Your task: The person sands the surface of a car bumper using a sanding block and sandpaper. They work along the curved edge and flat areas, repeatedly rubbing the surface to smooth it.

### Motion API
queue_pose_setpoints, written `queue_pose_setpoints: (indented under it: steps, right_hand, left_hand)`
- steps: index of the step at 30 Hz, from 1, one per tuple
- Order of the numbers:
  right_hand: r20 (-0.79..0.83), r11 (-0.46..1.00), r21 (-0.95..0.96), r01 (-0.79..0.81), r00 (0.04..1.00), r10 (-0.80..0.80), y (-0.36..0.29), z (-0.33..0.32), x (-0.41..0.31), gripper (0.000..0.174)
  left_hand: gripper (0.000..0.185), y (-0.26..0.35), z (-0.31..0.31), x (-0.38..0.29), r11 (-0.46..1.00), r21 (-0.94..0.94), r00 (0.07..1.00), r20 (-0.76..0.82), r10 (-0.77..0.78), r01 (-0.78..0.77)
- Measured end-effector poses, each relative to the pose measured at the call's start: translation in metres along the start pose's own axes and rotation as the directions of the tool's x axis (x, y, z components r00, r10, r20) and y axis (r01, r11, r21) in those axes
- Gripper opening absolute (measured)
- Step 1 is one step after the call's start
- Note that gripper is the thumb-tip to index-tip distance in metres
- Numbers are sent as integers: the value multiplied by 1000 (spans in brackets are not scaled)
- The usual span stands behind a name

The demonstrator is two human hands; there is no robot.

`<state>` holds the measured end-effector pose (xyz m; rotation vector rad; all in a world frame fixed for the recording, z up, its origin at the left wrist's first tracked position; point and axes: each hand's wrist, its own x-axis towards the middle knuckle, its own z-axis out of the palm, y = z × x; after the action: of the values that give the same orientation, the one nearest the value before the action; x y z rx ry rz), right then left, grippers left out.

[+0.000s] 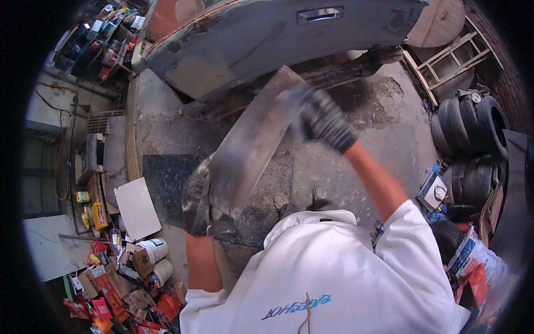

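A long grey-brown sheet metal strip point(258, 137) is held up at a slant before me, its surface blurred. My left hand point(197, 200), in a dark patterned work glove, grips the strip's lower left edge. At the upper right edge is my right hand point(325, 119), in a striped grey and black glove. Motion blur covers its fingers, so I cannot tell whether they grip the strip or hold something against it. Beyond the strip's upper end stands a grey car door panel point(267, 46) with worn paint, filler patches and a chrome handle point(320, 15).
A dark mat point(167, 188) lies on the concrete floor. Stacked tyres point(463, 125) and a wooden frame point(454, 62) stand at right. On the left are a white board point(137, 208), buckets point(153, 249) and piled boxes point(110, 288). My shoes point(319, 192) are below.
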<state>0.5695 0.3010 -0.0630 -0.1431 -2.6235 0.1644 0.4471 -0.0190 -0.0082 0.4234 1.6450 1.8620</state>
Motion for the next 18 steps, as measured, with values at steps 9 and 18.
queue_pose_setpoints:
  steps: [9, 18]
  right_hand:
    - [539, -128, 827, -547, 708, 456, -80, -31, 5, 33]
    - [365, 256, 774, -580, 738, 567, -114, -31, -1, 30]
  left_hand:
    - [36, -2, 21, 13, 950, 272, 987, 6, 159, -154]
    - [40, -18, 6, 19, 689, 476, 827, 184, 531, -547]
